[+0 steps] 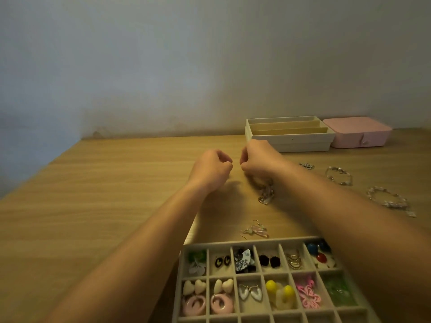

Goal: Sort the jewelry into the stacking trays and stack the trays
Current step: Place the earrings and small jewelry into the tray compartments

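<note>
Both my hands are raised over the middle of the wooden table, fingers curled. My right hand [257,159] pinches one end of a beaded bracelet [266,194] that dangles below it. My left hand [211,167] is curled close beside it; whether it holds the other end is hidden. A grey velvet tray [256,273] with many small compartments lies near me, filled with pairs of earrings. Two cream trays [291,136] with long slots sit stacked at the back. A pair of clear drop earrings [255,229] lies loose before the grey tray.
A pink jewelry box [359,131] stands at the back right beside the cream trays. Two crystal bracelets [339,176] [388,199] and a small silver piece [306,165] lie on the table to the right. The wall runs behind the table.
</note>
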The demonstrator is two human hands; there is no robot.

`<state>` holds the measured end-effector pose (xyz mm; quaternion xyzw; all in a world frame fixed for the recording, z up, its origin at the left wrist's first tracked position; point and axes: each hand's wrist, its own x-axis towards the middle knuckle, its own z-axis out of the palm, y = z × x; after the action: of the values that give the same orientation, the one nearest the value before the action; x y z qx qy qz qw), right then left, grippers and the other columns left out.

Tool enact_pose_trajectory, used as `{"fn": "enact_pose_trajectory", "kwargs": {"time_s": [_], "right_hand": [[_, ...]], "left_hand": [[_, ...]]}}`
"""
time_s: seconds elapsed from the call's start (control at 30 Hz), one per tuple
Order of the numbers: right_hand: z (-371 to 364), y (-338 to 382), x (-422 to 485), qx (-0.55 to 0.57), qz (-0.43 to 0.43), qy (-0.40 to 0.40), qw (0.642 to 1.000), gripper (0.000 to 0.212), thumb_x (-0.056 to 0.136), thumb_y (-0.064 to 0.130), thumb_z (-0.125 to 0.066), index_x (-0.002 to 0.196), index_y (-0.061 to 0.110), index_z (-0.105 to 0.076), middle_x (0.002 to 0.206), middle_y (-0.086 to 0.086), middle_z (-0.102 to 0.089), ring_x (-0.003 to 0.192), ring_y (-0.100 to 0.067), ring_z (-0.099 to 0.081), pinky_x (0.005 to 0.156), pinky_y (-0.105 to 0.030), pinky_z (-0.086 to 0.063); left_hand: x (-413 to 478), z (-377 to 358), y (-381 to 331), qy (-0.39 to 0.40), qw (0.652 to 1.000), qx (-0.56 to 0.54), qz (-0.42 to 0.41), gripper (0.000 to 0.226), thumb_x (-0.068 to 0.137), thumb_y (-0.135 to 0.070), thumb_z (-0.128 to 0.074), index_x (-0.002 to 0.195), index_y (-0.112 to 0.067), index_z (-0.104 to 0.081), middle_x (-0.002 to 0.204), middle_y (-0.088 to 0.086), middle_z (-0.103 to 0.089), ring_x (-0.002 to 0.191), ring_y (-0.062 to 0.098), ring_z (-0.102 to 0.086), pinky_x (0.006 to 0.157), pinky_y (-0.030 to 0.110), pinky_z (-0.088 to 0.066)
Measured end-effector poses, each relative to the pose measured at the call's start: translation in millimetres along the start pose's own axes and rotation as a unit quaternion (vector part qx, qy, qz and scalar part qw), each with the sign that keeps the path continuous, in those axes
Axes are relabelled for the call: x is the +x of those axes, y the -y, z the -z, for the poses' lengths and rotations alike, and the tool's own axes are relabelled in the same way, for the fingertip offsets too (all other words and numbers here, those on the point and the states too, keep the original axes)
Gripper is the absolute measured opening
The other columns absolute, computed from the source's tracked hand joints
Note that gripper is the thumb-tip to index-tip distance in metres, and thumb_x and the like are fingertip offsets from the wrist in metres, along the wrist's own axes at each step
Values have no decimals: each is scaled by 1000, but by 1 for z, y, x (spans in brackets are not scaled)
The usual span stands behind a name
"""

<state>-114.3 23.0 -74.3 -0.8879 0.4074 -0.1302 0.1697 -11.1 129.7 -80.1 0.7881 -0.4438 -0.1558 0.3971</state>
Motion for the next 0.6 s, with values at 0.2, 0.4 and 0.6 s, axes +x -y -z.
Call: {"fn": "enact_pose_trajectory", "kwargs": {"time_s": [0.2,0.4,0.6], "right_hand": [[25,11,-48,288,-14,4,957,7,94,10,-71,101,10,-73,94,-7,-72,87,-19,-70,72,-27,-60],[48,21,-116,530,-23,24,847,13,94,4,-67,107,8,-70,100,-12,-72,92,-22,-73,80,-29,-61],[62,28,-161,627,-34,30,777,18,94,2,-66,112,5,-68,92,-10,-75,85,-20,-75,73,-27,-61]], "left_hand": [[-36,14,-10,-2,996,-87,-19,14,94,-15,-65,108,-18,-69,99,4,-71,89,18,-66,75,29,-54],[-92,24,-30,1,963,-266,-47,16,90,-19,-76,105,-17,-72,91,3,-77,84,16,-72,69,25,-58],[-138,30,-47,-46,933,-354,-40,25,86,-16,-79,108,-15,-67,92,4,-75,84,17,-74,68,23,-58]]}}
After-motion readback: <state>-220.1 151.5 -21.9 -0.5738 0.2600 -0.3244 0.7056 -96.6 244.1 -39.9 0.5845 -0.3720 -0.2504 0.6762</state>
